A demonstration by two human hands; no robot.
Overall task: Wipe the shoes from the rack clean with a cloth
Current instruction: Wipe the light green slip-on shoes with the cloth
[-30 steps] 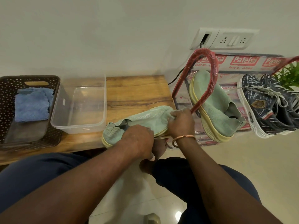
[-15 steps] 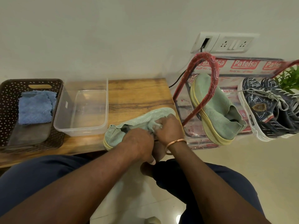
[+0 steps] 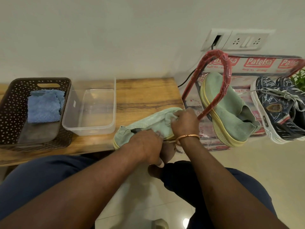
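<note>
At the near right end of the wooden bench (image 3: pixel 145 95), the green shoe (image 3: pixel 148 123) lay under both your hands. Left hand (image 3: pixel 146 144): fingers curled, gripping its near side. Right hand (image 3: pixel 184 123): clutching bunched pale-green fabric (image 3: pixel 166 117) at the toe; cloth or knit, you could not tell. Blue cloth (image 3: pixel 43 107): in the basket (image 3: pixel 9 113), far left.

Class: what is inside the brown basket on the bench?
A blue cloth lies inside the brown basket, on its dark floor. Whatever is under the cloth is covered.
</note>
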